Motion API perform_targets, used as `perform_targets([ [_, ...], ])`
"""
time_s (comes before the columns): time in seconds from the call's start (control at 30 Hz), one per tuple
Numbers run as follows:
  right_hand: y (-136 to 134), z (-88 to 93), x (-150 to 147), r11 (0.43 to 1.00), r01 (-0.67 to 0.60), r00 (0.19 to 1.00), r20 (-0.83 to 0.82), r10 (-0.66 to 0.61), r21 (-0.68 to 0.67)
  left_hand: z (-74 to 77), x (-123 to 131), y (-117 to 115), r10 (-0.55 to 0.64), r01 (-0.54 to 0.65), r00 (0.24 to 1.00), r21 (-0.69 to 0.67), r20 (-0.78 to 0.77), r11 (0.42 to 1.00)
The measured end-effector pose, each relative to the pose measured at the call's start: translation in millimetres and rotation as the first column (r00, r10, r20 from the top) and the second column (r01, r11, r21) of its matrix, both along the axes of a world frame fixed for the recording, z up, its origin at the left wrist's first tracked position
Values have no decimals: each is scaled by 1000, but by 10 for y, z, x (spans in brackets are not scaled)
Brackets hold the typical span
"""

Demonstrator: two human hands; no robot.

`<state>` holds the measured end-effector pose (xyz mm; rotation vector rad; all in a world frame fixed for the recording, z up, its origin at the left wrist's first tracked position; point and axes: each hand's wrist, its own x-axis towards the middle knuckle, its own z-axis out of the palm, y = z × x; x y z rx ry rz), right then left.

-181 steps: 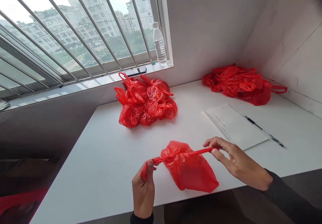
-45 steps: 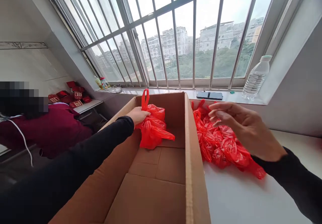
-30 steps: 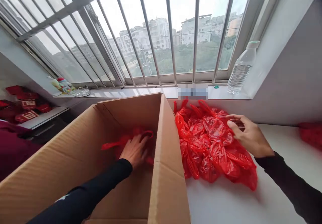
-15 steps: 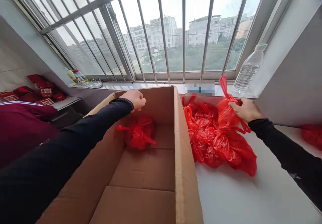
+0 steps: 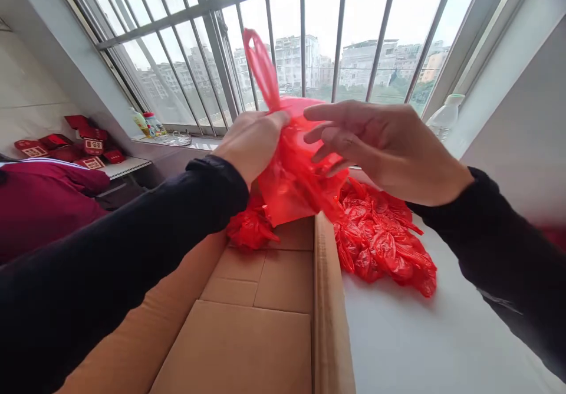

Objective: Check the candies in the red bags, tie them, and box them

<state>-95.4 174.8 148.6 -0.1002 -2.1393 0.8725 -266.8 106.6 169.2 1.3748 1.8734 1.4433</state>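
Held bag [image 5: 294, 176]: red plastic, a loop handle standing up from it, in the upper middle of the frame, raised over the far end of the box and overlapping its right-hand wall in view; part of it looks blurred.
Left hand [image 5: 254, 140]: mine, gripping that bag at the gathered neck, just under the loop; most of my fingers are hidden behind the back of the hand.
Right hand [image 5: 380, 146]: mine, palm turned inward, fingers loosely parted and half bent, gripping nothing; it overlaps the bag's right side, and I cannot tell whether my fingertips touch it.
Cardboard box [image 5: 331, 311]: lid side up and uncovered, filling the lower middle of the frame, my left forearm reaching across it.
Bag in the box [image 5: 251, 230]: another red one, lying at the far end, partly behind the held bag.
Bag pile [image 5: 384, 237]: several knotted red bags pressed together, right of the box.
White surface [image 5: 389, 341]: lower right, carrying that pile.
Water bottle [image 5: 446, 117]: clear, upper right, partly behind my right hand.
Window [image 5: 321, 66]: barred, across the top, pale buildings outside.
Neighbour [image 5: 48, 208]: a person in a maroon top, left edge, near red items [image 5: 88, 143] with pale labels.
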Motion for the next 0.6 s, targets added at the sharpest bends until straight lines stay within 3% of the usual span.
perform_targets([
  [0.1, 288, -330, 151, 970, 113, 991, -52, -127, -215, -297, -397, 33, 153, -149, 987, -76, 54, 986],
  [0.17, 568, -691, 359, 905, 311, 950, 85, -299, -290, -534, -610, 113, 185, -176, 982, -165, 37, 970],
  [0.23, 824, -1121, 603, 822, 503, 851, 316, -419, -267, -761, -772, 236, 202, -198, 979, -262, -14, 944],
  [0.4, 1182, -2139, 1014, 680, 725, 568, 655, -499, -110, -1176, -992, 557, 222, -306, 943, -384, -247, 871],
  [0.5, 1292, -2568, 1024, 611, 791, 417, 745, -520, -17, -1431, -967, 574, 192, -376, 872, -365, -449, 852],
  [0.6, 1408, -2848, 979, 610, 792, 381, 768, -514, 16, -1759, -861, 445, -8, -274, 812, -393, -584, 878],
])
